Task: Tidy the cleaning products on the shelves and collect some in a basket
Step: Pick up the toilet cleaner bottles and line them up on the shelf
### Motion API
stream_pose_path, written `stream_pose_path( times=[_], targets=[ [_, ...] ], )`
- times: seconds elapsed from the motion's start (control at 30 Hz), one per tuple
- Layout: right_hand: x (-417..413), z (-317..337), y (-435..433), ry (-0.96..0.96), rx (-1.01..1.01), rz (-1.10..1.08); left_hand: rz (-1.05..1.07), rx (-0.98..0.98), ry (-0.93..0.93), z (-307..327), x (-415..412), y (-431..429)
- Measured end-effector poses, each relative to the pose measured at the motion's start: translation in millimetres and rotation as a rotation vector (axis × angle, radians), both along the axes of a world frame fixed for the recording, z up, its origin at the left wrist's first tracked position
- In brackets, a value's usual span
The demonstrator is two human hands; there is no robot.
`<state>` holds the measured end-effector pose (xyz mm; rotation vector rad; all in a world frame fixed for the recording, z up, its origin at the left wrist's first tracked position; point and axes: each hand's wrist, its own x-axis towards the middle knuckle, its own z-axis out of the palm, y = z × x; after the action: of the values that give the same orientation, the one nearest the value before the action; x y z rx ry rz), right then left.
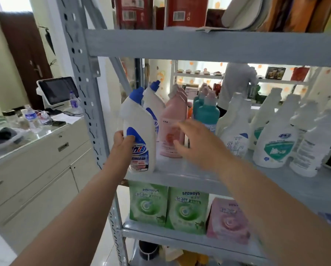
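Here the grey metal rack fills most of the view. At its left stand a white cabinet, carrying a dark screen and water bottles, and a brown door. On the lower board are two green packs printed "seaways" and, beside them, a pink pack. The middle board holds white spray bottles, teal bottles and a pink bottle. The blue-capped white bottle stands at the front left corner of this board; its blue label is too blurred to read. The left hand grasps its side. The right hand, with fingers spread and loose, hovers before the pink bottle and holds nothing.
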<state>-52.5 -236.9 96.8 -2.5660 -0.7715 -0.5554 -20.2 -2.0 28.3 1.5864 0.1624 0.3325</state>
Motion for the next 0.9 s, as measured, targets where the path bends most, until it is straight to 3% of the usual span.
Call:
stream_pose_path(
  times=[0.3,0.47,0.7,0.9],
  targets=[
    [68,74,46,-0.265,-0.279,-0.144,-0.019,0.009,0.025,1,76,10],
    [113,97,66,-0.238,-0.332,-0.221,-0.021,0.023,-0.080,-6,100,11],
    [183,125,87,-0.061,-0.482,-0.241,0.120,0.572,-0.155,-27,89,13],
    [229,138,109,0.060,-0.631,-0.159,0.097,0.581,-0.128,-33,93,13]
  ],
)
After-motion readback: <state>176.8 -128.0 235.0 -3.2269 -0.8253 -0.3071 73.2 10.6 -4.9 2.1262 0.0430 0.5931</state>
